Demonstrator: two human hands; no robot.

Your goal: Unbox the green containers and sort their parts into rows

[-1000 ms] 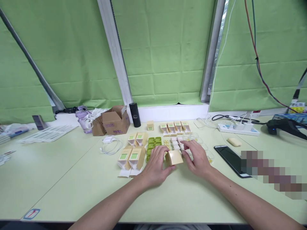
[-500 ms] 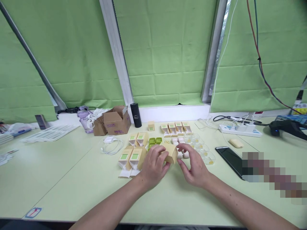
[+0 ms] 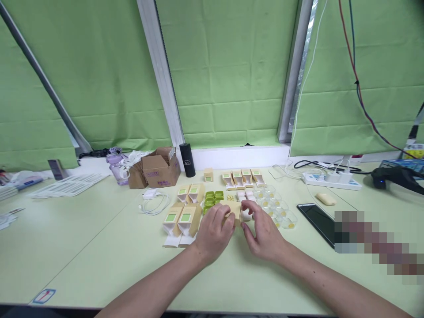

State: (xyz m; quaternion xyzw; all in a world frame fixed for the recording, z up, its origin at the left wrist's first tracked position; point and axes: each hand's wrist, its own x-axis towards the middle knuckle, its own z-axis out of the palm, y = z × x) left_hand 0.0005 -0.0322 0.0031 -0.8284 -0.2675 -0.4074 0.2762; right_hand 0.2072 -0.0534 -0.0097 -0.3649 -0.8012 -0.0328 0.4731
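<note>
Before me, just above the table, is a small pale-yellow cardboard box [image 3: 236,207]. My left hand [image 3: 214,230] is wrapped round its left side, the fingers bent over the front. At the box's right end, my right hand [image 3: 265,232] has its index finger by the top edge and its thumb by the lower edge. Left of the hands stand open cardboard boxes [image 3: 185,217] with green windows and white flaps. Beyond my left hand sit green square cups [image 3: 210,201], partly hidden. White and pink pieces [image 3: 247,215] and clear plastic cups [image 3: 274,205] with yellow spots lie past my right hand.
Further back are more windowed boxes [image 3: 243,178], one small closed box [image 3: 208,175], a black cylinder [image 3: 187,160] and a brown carton [image 3: 162,167]. A white charger cable [image 3: 155,202] lies left. To the right are a phone [image 3: 316,223] and a power strip [image 3: 331,181].
The box has turned so its front faces me more squarely. My right hand has moved slightly left, and its fingertips now meet the box's right end.
</note>
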